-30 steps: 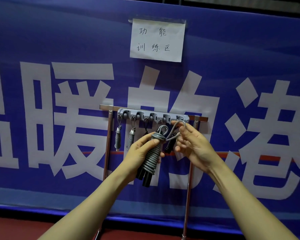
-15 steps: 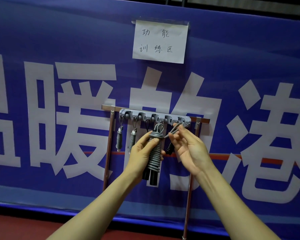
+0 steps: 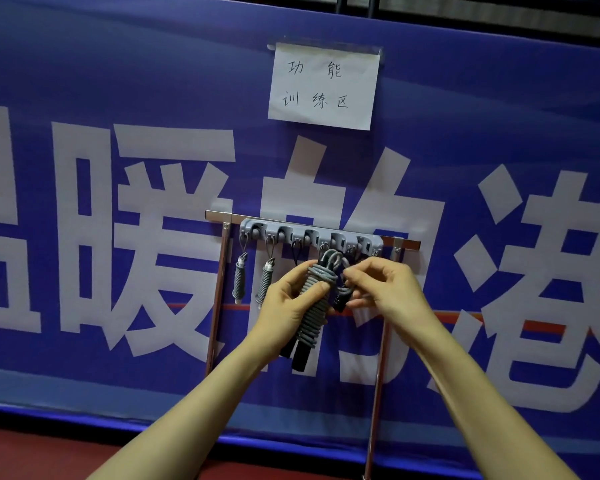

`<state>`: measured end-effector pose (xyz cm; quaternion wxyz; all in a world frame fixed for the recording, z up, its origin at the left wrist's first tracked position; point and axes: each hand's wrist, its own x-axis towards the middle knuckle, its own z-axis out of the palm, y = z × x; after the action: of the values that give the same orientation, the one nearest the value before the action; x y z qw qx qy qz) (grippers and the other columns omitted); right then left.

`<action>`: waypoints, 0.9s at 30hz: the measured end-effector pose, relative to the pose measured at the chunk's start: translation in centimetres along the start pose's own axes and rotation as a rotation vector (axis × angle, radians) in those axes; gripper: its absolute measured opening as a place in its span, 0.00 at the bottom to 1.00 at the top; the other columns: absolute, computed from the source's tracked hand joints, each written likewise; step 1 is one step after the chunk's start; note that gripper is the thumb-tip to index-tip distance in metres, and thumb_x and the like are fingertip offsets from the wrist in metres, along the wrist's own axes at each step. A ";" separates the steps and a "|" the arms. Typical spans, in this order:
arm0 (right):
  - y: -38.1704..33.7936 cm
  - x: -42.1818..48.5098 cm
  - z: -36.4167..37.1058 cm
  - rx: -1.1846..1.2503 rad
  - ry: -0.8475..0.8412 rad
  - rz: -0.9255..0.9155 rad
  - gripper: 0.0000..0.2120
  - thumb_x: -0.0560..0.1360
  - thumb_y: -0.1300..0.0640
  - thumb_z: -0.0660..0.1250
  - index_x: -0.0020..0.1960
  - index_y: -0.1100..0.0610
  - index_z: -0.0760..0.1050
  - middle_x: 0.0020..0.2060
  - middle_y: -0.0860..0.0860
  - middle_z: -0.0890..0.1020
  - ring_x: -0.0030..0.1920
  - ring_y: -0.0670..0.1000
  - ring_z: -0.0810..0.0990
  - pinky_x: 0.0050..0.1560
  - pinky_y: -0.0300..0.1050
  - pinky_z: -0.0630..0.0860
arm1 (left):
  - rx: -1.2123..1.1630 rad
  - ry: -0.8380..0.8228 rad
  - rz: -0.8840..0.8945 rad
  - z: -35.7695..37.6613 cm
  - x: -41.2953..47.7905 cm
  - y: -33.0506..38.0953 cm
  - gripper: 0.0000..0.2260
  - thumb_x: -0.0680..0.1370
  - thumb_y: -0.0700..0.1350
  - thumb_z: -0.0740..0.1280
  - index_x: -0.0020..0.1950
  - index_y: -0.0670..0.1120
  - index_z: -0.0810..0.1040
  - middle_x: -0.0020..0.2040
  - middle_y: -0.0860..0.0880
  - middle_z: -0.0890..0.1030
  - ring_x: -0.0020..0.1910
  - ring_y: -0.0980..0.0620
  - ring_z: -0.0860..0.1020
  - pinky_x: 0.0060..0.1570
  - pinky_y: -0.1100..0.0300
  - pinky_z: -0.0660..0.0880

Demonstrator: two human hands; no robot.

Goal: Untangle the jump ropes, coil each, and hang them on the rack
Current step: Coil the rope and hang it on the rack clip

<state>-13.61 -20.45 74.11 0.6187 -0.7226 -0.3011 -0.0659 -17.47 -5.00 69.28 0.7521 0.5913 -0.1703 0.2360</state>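
Left hand: the left hand (image 3: 288, 306) reaches up from below, thumb across the front of the coiled jump rope (image 3: 314, 306), fingers wrapped behind it.
Right hand: the right hand (image 3: 385, 289) comes in from the right, wrist bent, thumb and forefinger pinched on the side of the top loop (image 3: 331, 259).
Rope: held upright just under the grey rack (image 3: 309, 235), the loop near a hook and the black handles (image 3: 300, 356) hanging below the left palm.
Already hung: two grey ropes (image 3: 239, 282) on the left hooks.
Change: half a second back the right fingers were stretched out, drawing a strand toward the right-end hook; now they are curled in tight beside the loop.
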 end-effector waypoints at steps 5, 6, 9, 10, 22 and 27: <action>-1.0 0.2 -0.6 -0.137 -0.071 0.034 0.07 0.77 0.60 0.68 0.46 0.65 0.79 0.36 0.58 0.80 0.31 0.48 0.79 0.34 0.40 0.80 | 0.136 -0.109 0.022 -0.7 0.0 0.3 0.17 0.77 0.35 0.66 0.61 0.53 0.75 0.53 0.46 0.82 0.45 0.47 0.82 0.43 0.59 0.81; -1.1 0.2 -0.7 -0.104 -0.086 0.060 0.07 0.76 0.60 0.69 0.45 0.65 0.79 0.35 0.57 0.80 0.30 0.47 0.79 0.33 0.39 0.79 | 0.161 -0.131 0.030 -0.9 -0.1 0.3 0.18 0.77 0.35 0.66 0.62 0.53 0.75 0.54 0.46 0.82 0.46 0.48 0.82 0.44 0.59 0.80; -1.2 0.1 -0.9 0.131 -0.109 0.191 0.06 0.74 0.61 0.70 0.44 0.65 0.78 0.33 0.54 0.80 0.28 0.44 0.77 0.30 0.34 0.76 | 0.236 -0.204 0.057 -1.3 -0.1 0.4 0.20 0.77 0.36 0.67 0.67 0.52 0.73 0.57 0.45 0.81 0.48 0.49 0.82 0.49 0.57 0.80; -1.1 0.1 -0.8 0.235 -0.114 0.232 0.07 0.74 0.62 0.69 0.47 0.67 0.78 0.33 0.53 0.79 0.28 0.43 0.76 0.29 0.33 0.75 | 0.253 -0.226 0.065 -1.4 0.0 0.5 0.21 0.77 0.36 0.67 0.68 0.51 0.73 0.57 0.44 0.81 0.49 0.48 0.82 0.50 0.56 0.80; -1.1 -0.3 -1.5 0.326 -0.235 0.197 0.11 0.74 0.68 0.66 0.54 0.57 0.78 0.43 0.57 0.81 0.34 0.47 0.77 0.32 0.36 0.78 | 0.282 -0.313 0.058 -2.1 0.2 2.0 0.20 0.74 0.41 0.69 0.65 0.55 0.74 0.57 0.48 0.82 0.50 0.44 0.83 0.50 0.57 0.80; -0.8 -0.3 -0.9 0.534 -0.229 0.221 0.16 0.70 0.64 0.67 0.58 0.57 0.78 0.36 0.54 0.80 0.25 0.43 0.73 0.26 0.32 0.74 | 0.251 -0.322 0.032 -1.8 0.5 2.0 0.20 0.74 0.41 0.68 0.65 0.55 0.74 0.53 0.49 0.84 0.44 0.46 0.83 0.46 0.59 0.79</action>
<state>-14.01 -21.37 74.82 0.7522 -0.5657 -0.2951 0.1648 -18.26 -2.78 70.72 0.6318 0.7077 -0.2668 0.1698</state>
